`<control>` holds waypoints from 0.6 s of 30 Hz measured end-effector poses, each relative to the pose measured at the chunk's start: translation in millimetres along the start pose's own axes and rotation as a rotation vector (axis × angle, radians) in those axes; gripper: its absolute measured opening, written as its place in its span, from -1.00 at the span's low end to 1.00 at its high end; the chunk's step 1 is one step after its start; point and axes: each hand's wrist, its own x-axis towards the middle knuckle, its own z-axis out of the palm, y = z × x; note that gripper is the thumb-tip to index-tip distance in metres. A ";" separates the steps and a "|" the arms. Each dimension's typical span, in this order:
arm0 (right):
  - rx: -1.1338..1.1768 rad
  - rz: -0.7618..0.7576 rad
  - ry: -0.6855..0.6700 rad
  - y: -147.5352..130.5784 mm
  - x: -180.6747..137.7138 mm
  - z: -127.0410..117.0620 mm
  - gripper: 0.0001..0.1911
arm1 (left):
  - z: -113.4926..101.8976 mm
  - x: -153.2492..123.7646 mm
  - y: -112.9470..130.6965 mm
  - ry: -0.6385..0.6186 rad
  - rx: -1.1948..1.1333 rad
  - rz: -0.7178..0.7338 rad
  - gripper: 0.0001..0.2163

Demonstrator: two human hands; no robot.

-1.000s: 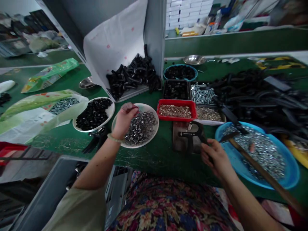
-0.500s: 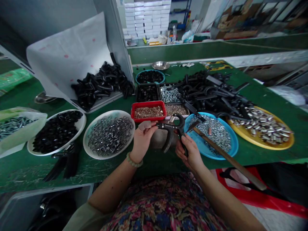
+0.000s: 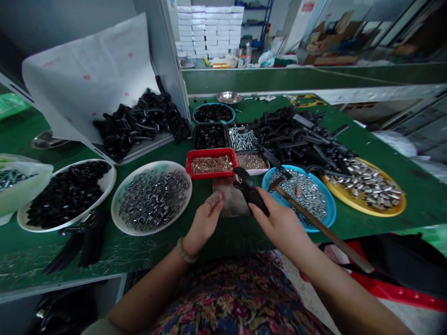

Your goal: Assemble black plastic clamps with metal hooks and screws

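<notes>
My right hand [image 3: 277, 218] is wrapped round a black two-handled tool with a coil spring [image 3: 250, 188], tilted with its spring end pointing away and to the left. Its exact kind does not show. Left of it, apart from the tool, my left hand [image 3: 206, 218] has thumb and fingers pressed together; whatever they hold, if anything, is too small to make out. Between and beyond the hands lies a flat grey metal plate [image 3: 233, 202]. A red tray [image 3: 211, 175] of thin copper-coloured pins stands just behind the plate.
A white plate of metal rings [image 3: 117, 211] and a plate of black parts [image 3: 70, 195] stand left. Right are a blue basin [image 3: 330, 211] with a hammer [image 3: 321, 223] across it, a yellow plate [image 3: 398, 209] of metal pieces, and a heap of black tools [image 3: 296, 135].
My left hand has let go of the black tool and moved down, away from it. The tool has turned in my right hand, its spring end now pointing up and away.
</notes>
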 end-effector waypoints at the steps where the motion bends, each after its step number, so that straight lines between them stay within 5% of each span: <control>1: -0.107 -0.032 -0.012 -0.2 -3.7 -2.6 -0.54 | -0.7 -5.8 -3.4 -0.019 -0.041 -0.031 -0.71; 5: -0.242 -0.071 -0.238 1.6 -11.3 12.4 -0.58 | 12.2 -26.8 -7.2 -0.117 -0.139 -0.075 -0.75; 10: 0.156 -0.218 -0.355 -33.5 17.1 45.1 -0.54 | 8.3 -22.4 9.0 0.344 -0.241 0.102 -0.63; 12: 0.233 -0.340 -0.530 -44.8 51.0 51.6 -0.58 | -23.5 -20.3 16.6 0.511 -0.216 0.125 -0.60; 14: 0.184 -0.469 -0.539 -42.7 98.8 50.1 -0.70 | -74.3 -28.0 23.1 0.613 -0.127 0.101 -0.55; 16: 0.012 -0.560 -0.096 -26.1 154.6 41.6 -0.73 | -136.2 -48.7 29.2 0.677 0.065 0.038 -0.57; 18: 0.037 -0.579 0.007 3.0 210.6 32.6 -0.52 | -197.2 -79.6 35.7 0.749 0.373 -0.046 -0.61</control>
